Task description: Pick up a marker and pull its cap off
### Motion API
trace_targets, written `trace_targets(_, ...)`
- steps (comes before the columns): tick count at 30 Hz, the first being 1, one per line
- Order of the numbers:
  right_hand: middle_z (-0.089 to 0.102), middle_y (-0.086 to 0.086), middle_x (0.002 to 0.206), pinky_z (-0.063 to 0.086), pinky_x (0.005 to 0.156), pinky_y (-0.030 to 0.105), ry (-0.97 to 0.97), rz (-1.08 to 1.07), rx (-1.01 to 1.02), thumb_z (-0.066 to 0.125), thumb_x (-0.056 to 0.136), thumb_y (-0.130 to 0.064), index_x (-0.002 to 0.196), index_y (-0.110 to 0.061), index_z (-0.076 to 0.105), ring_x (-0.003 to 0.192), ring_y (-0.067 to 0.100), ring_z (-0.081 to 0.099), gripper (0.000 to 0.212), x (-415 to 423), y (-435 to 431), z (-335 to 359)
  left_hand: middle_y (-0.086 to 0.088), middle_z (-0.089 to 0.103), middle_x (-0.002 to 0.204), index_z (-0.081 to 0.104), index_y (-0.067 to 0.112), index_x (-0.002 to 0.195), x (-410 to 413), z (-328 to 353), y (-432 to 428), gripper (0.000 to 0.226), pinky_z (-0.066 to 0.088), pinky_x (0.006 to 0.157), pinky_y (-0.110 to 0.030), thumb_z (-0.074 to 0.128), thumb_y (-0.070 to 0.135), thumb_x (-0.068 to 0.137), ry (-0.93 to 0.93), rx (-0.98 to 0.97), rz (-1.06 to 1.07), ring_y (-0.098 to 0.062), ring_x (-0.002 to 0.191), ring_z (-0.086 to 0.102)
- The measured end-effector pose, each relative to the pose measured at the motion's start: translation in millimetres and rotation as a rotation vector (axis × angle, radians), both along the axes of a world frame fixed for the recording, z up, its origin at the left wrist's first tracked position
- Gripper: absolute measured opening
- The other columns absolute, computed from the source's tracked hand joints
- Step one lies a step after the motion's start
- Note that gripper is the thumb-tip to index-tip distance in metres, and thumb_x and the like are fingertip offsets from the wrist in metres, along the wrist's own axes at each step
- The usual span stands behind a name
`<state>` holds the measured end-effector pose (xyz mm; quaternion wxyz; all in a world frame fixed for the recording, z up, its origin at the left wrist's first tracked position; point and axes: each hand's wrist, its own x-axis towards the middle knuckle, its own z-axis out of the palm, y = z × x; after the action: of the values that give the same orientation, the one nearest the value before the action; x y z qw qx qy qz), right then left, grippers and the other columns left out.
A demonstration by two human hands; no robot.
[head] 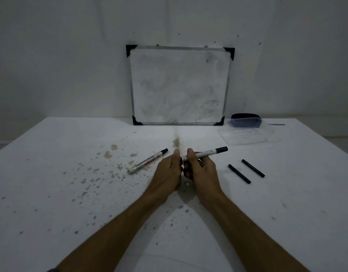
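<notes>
Two hands meet at centre of a stained white table [51, 154], seen from the head cam. Far L: brown and grey spots across the tabletop. Next, a capped marker w/ printed label [147, 161] lies flat, black cap pointing up-right, just L of the hands and not touched. L hand [168, 171]: fingers curled, thumb up, fingertips at the near end of the white marker [205, 153]; whether it pinches that end cannot be told, as the contact is hidden. R hand [200, 169]: thumb and fingers wrapped round the white marker's barrel, holding it just above the table, dark cap end angled up-right. Behind, centre: a smudged whiteboard [179, 85] w/ black corners leans on the wall. R of the hands: two black caps [239, 173] lie side by side, apart. Far R, rear: a clear plastic container [247, 132] w/ a dark eraser-like item inside.
</notes>
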<state>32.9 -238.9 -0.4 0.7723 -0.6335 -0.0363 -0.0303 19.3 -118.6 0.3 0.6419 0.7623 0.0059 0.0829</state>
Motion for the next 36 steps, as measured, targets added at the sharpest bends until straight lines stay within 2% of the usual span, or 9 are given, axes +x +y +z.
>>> trace_targets(5, 0.056, -0.001, 0.062, 0.043, 0.045, 0.02, 0.169, 0.063, 0.362, 0.062, 0.102, -0.031, 0.077, -0.011, 0.069, 0.047, 0.009, 0.045, 0.033, 10.1, -25.2, 5.2, 0.007, 0.028, 0.053, 0.037, 0.023, 0.069, -5.0, 8.4, 12.2, 0.049, 0.024, 0.036, -0.018, 0.031, 0.044, 0.112, 0.001, -0.175, -0.014, -0.005, 0.038, 0.024)
trace_targets(9, 0.055, -0.001, 0.064, 0.04, 0.044, 0.02, 0.226, 0.146, 0.404, 0.061, 0.102, -0.032, 0.065, -0.016, 0.074, 0.046, 0.009, 0.044, 0.042, 10.4, -19.9, 5.1, 0.007, 0.045, 0.065, 0.048, 0.023, 0.08, -8.3, 2.4, 3.1, 0.04, 0.036, 0.052, -0.023, 0.034, 0.043, 0.111, -0.135, 0.258, 0.055, -0.007, 0.054, 0.039)
trace_targets(13, 0.054, -0.001, 0.066, 0.038, 0.045, 0.021, 0.269, 0.185, 0.459, 0.06, 0.102, -0.031, 0.075, -0.012, 0.069, 0.048, 0.009, 0.042, 0.035, 13.7, -26.1, 9.7, 0.001, 0.059, 0.085, 0.063, 0.018, 0.099, -4.4, -3.9, 15.7, 0.025, 0.047, 0.067, -0.028, 0.051, 0.039, 0.106, -0.341, 0.691, 0.123, -0.014, 0.075, 0.054)
trace_targets(17, 0.055, -0.001, 0.069, 0.038, 0.048, 0.022, 0.293, 0.223, 0.428, 0.058, 0.104, -0.03, 0.081, -0.01, 0.063, 0.051, 0.01, 0.043, 0.031, 13.5, -24.4, 9.6, -0.004, 0.064, 0.098, 0.076, 0.019, 0.11, 1.0, -9.7, 22.5, 0.025, 0.052, 0.081, -0.032, 0.063, 0.038, 0.101, -0.311, 0.804, 0.113, -0.017, 0.095, 0.06)
trace_targets(19, 0.054, -0.001, 0.068, 0.038, 0.049, 0.023, 0.298, 0.237, 0.415, 0.06, 0.102, -0.033, 0.082, -0.011, 0.064, 0.052, 0.01, 0.043, 0.03, 13.7, -24.5, 10.0, -0.001, 0.062, 0.092, 0.079, 0.023, 0.114, 2.3, -11.2, 24.6, 0.027, 0.053, 0.08, -0.034, 0.062, 0.04, 0.101, -0.268, 0.862, 0.11, -0.019, 0.091, 0.061)
trace_targets(24, 0.056, 0.0, 0.069, 0.043, 0.05, 0.022, 0.272, 0.223, 0.415, 0.07, 0.094, -0.029, 0.094, -0.005, 0.066, 0.054, 0.009, 0.049, 0.024, 15.2, -25.2, 8.4, -0.004, 0.072, 0.11, 0.063, 0.016, 0.14, 2.1, -9.6, 19.8, 0.043, 0.054, 0.091, -0.034, 0.052, 0.04, 0.105, -0.257, 0.937, 0.178, -0.021, 0.104, 0.067)
trace_targets(28, 0.065, 0.004, 0.076, 0.051, 0.054, 0.023, 0.253, 0.146, 0.36, 0.069, 0.096, -0.025, 0.096, -0.005, 0.073, 0.058, 0.011, 0.058, 0.02, 13.1, -26.2, 11.5, 0.017, 0.072, 0.089, 0.068, 0.027, 0.115, -1.0, 0.9, 13.0, 0.023, 0.052, 0.075, -0.019, 0.047, 0.032, 0.11, -0.176, 0.317, 0.193, 0.003, 0.086, 0.069)
trace_targets(32, 0.064, 0.001, 0.067, 0.047, 0.055, 0.024, -0.028, 0.014, 0.046, 0.059, 0.104, -0.028, 0.091, -0.008, 0.072, 0.059, 0.012, 0.054, 0.027, 3.4, -22.7, 19.7, -0.009, 0.082, 0.09, 0.073, 0.004, 0.106, 2.8, 14.3, 10.6, 0.046, 0.06, 0.078, -0.033, 0.034, 0.028, 0.113, 0.15, -0.698, 0.028, -0.022, 0.084, 0.078)
trace_targets(36, 0.072, -0.008, 0.076, 0.052, 0.059, 0.017, -0.475, -0.022, -0.203, 0.059, 0.104, -0.027, 0.096, -0.017, 0.064, 0.067, 0.004, 0.068, 0.013, -18.9, -13.8, 29.6, -0.025, 0.078, 0.11, 0.074, -0.009, 0.106, -0.4, 16.0, 14.2, 0.048, 0.059, 0.089, -0.045, 0.037, 0.021, 0.11, 0.285, -1.09, -0.096, -0.035, 0.096, 0.079)
